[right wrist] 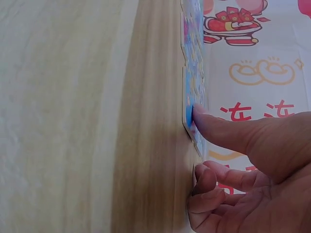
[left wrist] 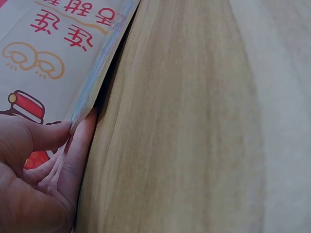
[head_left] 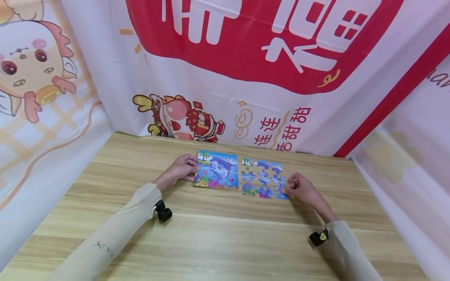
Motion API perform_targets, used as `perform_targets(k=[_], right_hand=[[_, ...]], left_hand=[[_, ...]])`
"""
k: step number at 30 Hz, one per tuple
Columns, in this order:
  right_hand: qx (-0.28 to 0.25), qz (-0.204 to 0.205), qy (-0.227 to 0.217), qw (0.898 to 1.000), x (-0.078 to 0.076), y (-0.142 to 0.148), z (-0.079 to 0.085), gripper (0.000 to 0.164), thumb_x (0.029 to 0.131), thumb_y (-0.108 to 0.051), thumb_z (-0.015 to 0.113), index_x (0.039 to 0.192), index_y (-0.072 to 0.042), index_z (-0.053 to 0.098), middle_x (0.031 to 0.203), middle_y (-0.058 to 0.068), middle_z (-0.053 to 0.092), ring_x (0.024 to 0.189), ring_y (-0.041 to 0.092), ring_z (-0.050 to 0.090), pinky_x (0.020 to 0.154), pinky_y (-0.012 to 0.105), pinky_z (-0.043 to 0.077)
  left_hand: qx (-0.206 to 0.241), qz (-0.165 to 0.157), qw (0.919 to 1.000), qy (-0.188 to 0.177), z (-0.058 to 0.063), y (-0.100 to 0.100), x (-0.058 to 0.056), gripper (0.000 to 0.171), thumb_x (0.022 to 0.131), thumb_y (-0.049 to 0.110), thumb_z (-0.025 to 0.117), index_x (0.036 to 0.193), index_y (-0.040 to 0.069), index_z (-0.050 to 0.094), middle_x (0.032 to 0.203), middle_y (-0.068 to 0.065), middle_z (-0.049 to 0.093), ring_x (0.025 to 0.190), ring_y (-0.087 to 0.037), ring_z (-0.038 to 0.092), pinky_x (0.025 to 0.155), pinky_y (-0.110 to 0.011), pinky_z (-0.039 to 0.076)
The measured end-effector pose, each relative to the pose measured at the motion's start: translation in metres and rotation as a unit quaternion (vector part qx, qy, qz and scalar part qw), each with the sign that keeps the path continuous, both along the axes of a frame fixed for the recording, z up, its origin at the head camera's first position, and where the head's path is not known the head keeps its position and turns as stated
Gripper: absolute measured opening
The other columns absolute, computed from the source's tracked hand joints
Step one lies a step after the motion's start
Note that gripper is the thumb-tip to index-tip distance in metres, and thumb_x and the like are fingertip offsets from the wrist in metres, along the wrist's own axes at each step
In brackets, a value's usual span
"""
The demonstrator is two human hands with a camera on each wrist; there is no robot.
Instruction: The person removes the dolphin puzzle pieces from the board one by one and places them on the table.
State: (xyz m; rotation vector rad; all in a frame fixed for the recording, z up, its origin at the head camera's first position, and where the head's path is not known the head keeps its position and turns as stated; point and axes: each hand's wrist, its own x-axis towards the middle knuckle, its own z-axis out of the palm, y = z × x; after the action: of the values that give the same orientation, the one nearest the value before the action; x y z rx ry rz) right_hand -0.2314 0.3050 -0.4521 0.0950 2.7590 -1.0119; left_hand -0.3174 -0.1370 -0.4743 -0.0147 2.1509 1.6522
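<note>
A square dolphin picture board [head_left: 217, 171] lies on the table, its left edge between the thumb and fingers of my left hand [head_left: 180, 168]. In the left wrist view the left hand [left wrist: 43, 165] has its thumb on top of the board [left wrist: 95, 87] and a finger underneath. To the right of the board, dolphin jigsaw puzzle pieces [head_left: 263, 177] are laid out close together, with small gaps. My right hand [head_left: 302, 189] is at their lower right corner. Its thumb rests on the corner puzzle piece [right wrist: 188, 109], and the other fingers of the right hand [right wrist: 243, 165] bend loosely below, apart from it.
The wood-grain table [head_left: 225, 242] extends toward me from the puzzle. A printed cloth [head_left: 225, 70] with red and white patterns hangs along the table's back edge. More patterned cloth stands at both sides. Each wrist carries a small black camera [head_left: 163, 210].
</note>
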Motion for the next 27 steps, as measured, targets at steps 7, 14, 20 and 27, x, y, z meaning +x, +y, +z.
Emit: perform_targets(k=[7, 14, 20, 27], right_hand=[[0.011, -0.008, -0.007, 1.0, 0.001, -0.002, 0.001, 0.04, 0.097, -0.018, 0.077, 0.122, 0.002, 0.053, 0.1, 0.012, 0.057, 0.088, 0.024, 0.052, 0.07, 0.029, 0.047], [-0.004, 0.004, 0.018, 1.0, 0.004, -0.005, 0.007, 0.037, 0.098, -0.02, 0.076, 0.117, 0.003, 0.054, 0.1, 0.013, 0.06, 0.093, 0.026, 0.058, 0.073, 0.029, 0.052], [-0.004, 0.01, 0.031, 0.999, 0.001, -0.001, 0.012, 0.034, 0.099, -0.019, 0.074, 0.115, 0.005, 0.055, 0.099, 0.015, 0.061, 0.092, 0.027, 0.06, 0.071, 0.03, 0.054], [0.021, 0.006, 0.025, 0.999, -0.002, -0.005, 0.013, 0.033, 0.102, -0.022, 0.07, 0.117, 0.003, 0.056, 0.103, 0.017, 0.063, 0.094, 0.028, 0.06, 0.074, 0.031, 0.054]], left_hand=[[-0.004, -0.001, 1.0, -0.001, -0.001, 0.0, -0.001, 0.043, 0.104, 0.01, 0.064, 0.143, 0.002, 0.047, 0.13, -0.015, 0.058, 0.091, -0.018, 0.065, 0.071, -0.027, 0.066], [-0.008, -0.002, 1.0, -0.002, -0.001, -0.002, 0.0, 0.045, 0.104, 0.011, 0.064, 0.144, 0.001, 0.047, 0.132, -0.016, 0.057, 0.092, -0.018, 0.065, 0.071, -0.027, 0.066], [0.002, 0.0, 1.0, -0.006, 0.002, -0.002, 0.002, 0.048, 0.104, 0.012, 0.066, 0.146, 0.001, 0.046, 0.134, -0.017, 0.056, 0.093, -0.019, 0.066, 0.073, -0.029, 0.067], [-0.003, 0.009, 0.9999, -0.012, 0.008, -0.002, 0.005, 0.047, 0.102, 0.011, 0.068, 0.142, -0.001, 0.049, 0.127, -0.016, 0.061, 0.086, -0.017, 0.068, 0.07, -0.03, 0.067]])
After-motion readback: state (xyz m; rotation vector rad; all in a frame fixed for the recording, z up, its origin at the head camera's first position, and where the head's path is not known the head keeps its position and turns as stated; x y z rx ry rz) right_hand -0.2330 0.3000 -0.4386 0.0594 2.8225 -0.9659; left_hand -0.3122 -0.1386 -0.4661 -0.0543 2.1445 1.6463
